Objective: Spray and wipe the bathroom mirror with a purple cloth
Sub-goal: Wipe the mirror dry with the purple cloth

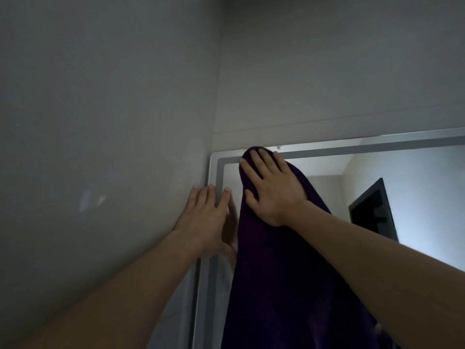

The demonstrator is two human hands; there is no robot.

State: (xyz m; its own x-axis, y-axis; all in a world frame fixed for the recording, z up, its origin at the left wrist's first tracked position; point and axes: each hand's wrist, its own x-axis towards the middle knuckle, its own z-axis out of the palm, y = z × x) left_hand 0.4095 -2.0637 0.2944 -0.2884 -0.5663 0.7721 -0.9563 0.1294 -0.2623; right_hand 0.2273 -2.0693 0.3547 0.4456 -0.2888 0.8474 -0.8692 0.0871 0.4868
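Observation:
The mirror [377, 172] fills the lower right, with a grey frosted border along its top and left edges. A dark purple cloth [276, 273] hangs down the glass from the mirror's top left corner. My right hand [271, 187] lies flat on the upper end of the cloth, fingers spread, pressing it against the glass just under the top border. My left hand [208, 217] rests flat with fingers apart on the mirror's left edge, where it meets the side wall, holding nothing. No spray bottle is in view.
A plain grey wall [100, 122] stands close on the left and meets the back wall [327, 71] at a corner above the mirror. The mirror reflects a dark doorway or panel [372, 210] and a lit wall.

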